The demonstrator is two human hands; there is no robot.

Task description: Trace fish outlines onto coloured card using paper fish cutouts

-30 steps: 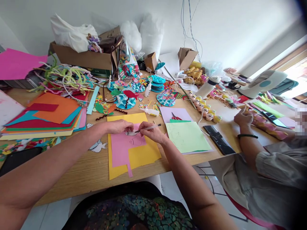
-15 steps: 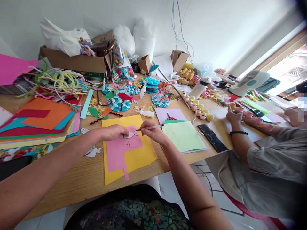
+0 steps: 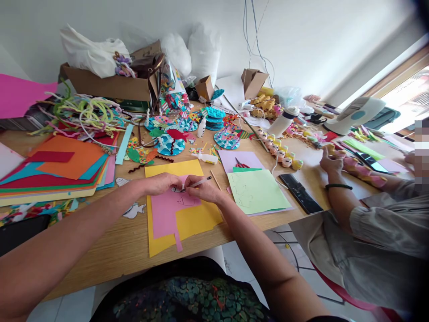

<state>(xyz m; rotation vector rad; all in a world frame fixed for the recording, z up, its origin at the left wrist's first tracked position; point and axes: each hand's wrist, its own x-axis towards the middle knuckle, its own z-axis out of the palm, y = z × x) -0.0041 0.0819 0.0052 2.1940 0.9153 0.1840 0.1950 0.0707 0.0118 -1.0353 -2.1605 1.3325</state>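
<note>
My left hand (image 3: 166, 181) presses its closed fingertips onto a small white paper fish cut-out (image 3: 174, 189), holding it against pink paper (image 3: 164, 219). The pink piece lies on a larger yellow sheet (image 3: 197, 223). In my right hand (image 3: 203, 190) is a slim pen (image 3: 204, 180), its tip down by the cut-out and hidden behind my fingers. Just below, a fish outline (image 3: 186, 201) is drawn on the pink paper. Left of the yellow sheet lie two more white fish cut-outs, one larger (image 3: 134, 210) and one partly under my forearm (image 3: 122, 181).
Coloured paper (image 3: 70, 165) is stacked at left. Light green paper (image 3: 258, 192), red-handled scissors (image 3: 241, 163) and a black phone (image 3: 300, 193) lie at right. Glue bottles (image 3: 208, 158) and fish decorations (image 3: 170, 144) stand behind. A co-worker's hand (image 3: 331, 163) touches an egg-carton strip (image 3: 358, 166) at far right.
My right hand has moved left and closer to my left hand, bringing the pen to the fish cut-out. A thin stick beside the yellow sheet is now uncovered. My left hand stays on the cut-out.
</note>
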